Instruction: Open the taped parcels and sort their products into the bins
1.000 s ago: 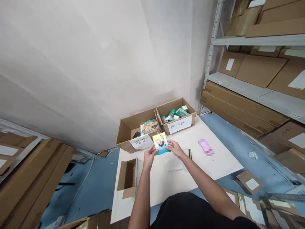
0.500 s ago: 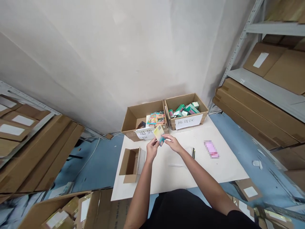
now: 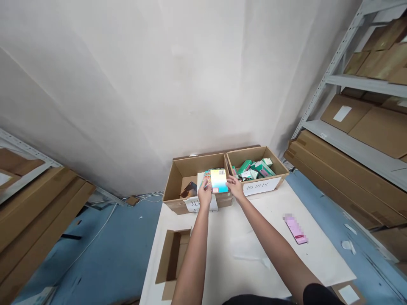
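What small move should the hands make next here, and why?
Probably settle the yellow-and-blue booklet flat in the left back carton and let go: it is over that carton, the left hand and right hand are at its opposite sides, and colourful items show beside it. Whether it already rests is unclear.

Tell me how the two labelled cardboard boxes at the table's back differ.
The left box holds flat, colourful items; the right box holds green-and-white cartons.
A yellow-and-blue item between left hand and right hand is at the left box; none is at the right box.
Both are open-topped brown cardboard with white front labels.
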`<state>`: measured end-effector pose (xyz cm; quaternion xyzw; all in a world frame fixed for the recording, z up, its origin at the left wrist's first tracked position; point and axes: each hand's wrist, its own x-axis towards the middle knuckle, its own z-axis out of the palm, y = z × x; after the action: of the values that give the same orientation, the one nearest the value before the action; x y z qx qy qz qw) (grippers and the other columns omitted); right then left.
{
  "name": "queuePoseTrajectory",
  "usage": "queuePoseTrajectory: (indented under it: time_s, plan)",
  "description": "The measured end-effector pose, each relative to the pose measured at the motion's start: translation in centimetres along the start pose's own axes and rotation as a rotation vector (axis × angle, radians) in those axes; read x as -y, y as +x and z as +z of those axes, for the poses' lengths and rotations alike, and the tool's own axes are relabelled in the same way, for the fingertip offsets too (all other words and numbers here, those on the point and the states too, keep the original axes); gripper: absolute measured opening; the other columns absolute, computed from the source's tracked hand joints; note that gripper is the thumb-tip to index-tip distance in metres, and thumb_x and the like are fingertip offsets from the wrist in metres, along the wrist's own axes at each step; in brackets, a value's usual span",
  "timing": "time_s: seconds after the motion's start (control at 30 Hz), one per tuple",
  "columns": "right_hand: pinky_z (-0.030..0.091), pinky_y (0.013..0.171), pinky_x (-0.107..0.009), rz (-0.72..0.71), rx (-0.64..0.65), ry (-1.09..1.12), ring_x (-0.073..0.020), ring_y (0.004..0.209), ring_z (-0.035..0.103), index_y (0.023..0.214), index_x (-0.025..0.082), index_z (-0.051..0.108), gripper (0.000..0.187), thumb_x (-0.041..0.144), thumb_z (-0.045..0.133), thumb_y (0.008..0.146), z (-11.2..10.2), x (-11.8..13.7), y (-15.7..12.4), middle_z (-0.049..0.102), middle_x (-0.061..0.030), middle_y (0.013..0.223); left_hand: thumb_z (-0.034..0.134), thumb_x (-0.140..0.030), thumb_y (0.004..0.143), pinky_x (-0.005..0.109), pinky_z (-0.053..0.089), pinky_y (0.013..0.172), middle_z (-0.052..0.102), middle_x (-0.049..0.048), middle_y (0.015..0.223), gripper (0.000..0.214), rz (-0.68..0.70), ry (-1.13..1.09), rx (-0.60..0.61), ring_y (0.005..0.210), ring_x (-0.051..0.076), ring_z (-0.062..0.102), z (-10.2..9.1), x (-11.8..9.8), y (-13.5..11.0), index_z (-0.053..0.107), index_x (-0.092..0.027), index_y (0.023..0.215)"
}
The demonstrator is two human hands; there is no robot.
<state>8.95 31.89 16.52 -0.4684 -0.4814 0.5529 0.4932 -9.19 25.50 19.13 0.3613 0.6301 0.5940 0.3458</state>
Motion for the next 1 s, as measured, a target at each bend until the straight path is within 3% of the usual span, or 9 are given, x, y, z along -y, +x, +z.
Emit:
queuePoseTrajectory:
  time_s: [0.13, 0.2, 0.3, 0.43, 0.57, 0.63, 0.8, 0.9, 1.0]
  plan:
    - [0.056, 0.100, -0.044, -0.062, -0.168, -0.234, -0.0266, 0.109, 0.072, 0.133, 0.021, 0.064, 0.057, 0.040, 0.063, 0.079, -1.2, -2.3, 1.6, 0.070, -0.0144, 0.135, 0.070, -0.028, 0.089, 0.041, 0.052, 0.110, 0.061, 0.0126, 0.153, 0.065, -0.035, 0.167, -0.097, 0.131, 0.030, 0.064, -0.9, 2.6, 2.2, 0.056, -0.023, 0.153]
    - [0.056, 0.101, -0.044, -0.060, -0.137, -0.302, -0.0257, 0.107, 0.072, 0.134, 0.022, 0.064, 0.055, 0.037, 0.060, 0.081, -3.1, -5.3, -0.6, 0.070, -0.0130, 0.135, 0.065, -0.027, 0.092, 0.040, 0.053, 0.108, 0.065, 0.0123, 0.147, 0.059, -0.015, 0.233, -0.082, 0.126, 0.028, 0.067, -1.8, 5.9, 0.9, 0.058, -0.024, 0.150]
    - [0.058, 0.099, -0.046, 0.001, -0.079, -0.417, -0.0265, 0.104, 0.073, 0.133, 0.021, 0.065, 0.053, 0.033, 0.057, 0.082, -6.9, -11.0, -6.8, 0.071, -0.0120, 0.132, 0.059, -0.023, 0.091, 0.041, 0.052, 0.109, 0.071, 0.0129, 0.135, 0.050, -0.072, 0.369, 0.022, 0.124, 0.028, 0.067, -1.7, 11.6, -4.0, 0.066, -0.021, 0.141]
    - [0.052, 0.110, -0.046, 0.201, -0.110, -0.686, -0.0301, 0.130, 0.064, 0.141, 0.019, 0.063, 0.058, 0.027, 0.054, 0.084, -12.1, -17.3, -16.4, 0.056, -0.0151, 0.153, 0.066, -0.027, 0.087, 0.044, 0.050, 0.114, 0.061, 0.0135, 0.150, 0.063, -0.189, 0.656, 0.447, 0.136, 0.030, 0.061, 1.6, 18.0, -14.3, 0.059, -0.025, 0.149]
    - [0.041, 0.121, -0.045, 0.382, 0.003, -0.945, -0.0342, 0.153, 0.041, 0.150, 0.017, 0.058, 0.065, 0.023, 0.060, 0.085, -16.4, -21.6, -23.7, 0.040, -0.0155, 0.168, 0.072, -0.035, 0.084, 0.052, 0.042, 0.120, 0.024, 0.0110, 0.177, 0.083, -0.232, 0.982, 0.951, 0.161, 0.039, 0.024, 4.4, 22.6, -23.5, 0.043, -0.030, 0.162]
    - [0.040, 0.121, -0.045, 0.427, 0.102, -1.007, -0.0346, 0.156, 0.036, 0.152, 0.020, 0.057, 0.066, 0.022, 0.062, 0.086, -18.1, -23.2, -26.3, 0.038, -0.0128, 0.169, 0.068, -0.030, 0.086, 0.059, 0.037, 0.122, 0.015, 0.0088, 0.179, 0.079, -0.250, 1.100, 1.063, 0.164, 0.042, 0.011, 4.3, 24.4, -26.2, 0.043, -0.031, 0.162]
    - [0.042, 0.120, -0.044, 0.448, 0.256, -1.042, -0.0357, 0.158, 0.032, 0.153, 0.024, 0.058, 0.064, 0.024, 0.062, 0.089, -19.6, -25.3, -29.4, 0.028, -0.0101, 0.175, 0.062, -0.016, 0.086, 0.055, 0.030, 0.127, 0.014, 0.0088, 0.179, 0.067, -0.347, 1.138, 0.869, 0.165, 0.037, 0.007, 0.2, 27.1, -28.8, 0.057, -0.027, 0.152]
    - [0.041, 0.121, -0.046, 0.463, 0.294, -1.018, -0.0366, 0.161, 0.026, 0.151, 0.019, 0.060, 0.065, 0.022, 0.064, 0.087, -17.6, -25.3, -29.3, 0.029, -0.0145, 0.174, 0.067, -0.015, 0.079, 0.057, 0.032, 0.126, 0.021, 0.0140, 0.177, 0.073, -0.449, 0.917, 0.760, 0.164, 0.038, 0.011, -2.1, 27.3, -29.7, 0.057, -0.021, 0.151]
    - [0.044, 0.118, -0.047, 0.459, 0.230, -0.864, -0.0340, 0.151, 0.045, 0.147, 0.017, 0.062, 0.062, 0.024, 0.064, 0.085, -14.6, -24.8, -28.7, 0.050, -0.0172, 0.162, 0.064, -0.013, 0.077, 0.057, 0.029, 0.129, 0.038, 0.0168, 0.170, 0.074, -0.469, 0.735, 0.726, 0.162, 0.036, 0.023, -2.2, 27.0, -30.8, 0.056, -0.016, 0.151]
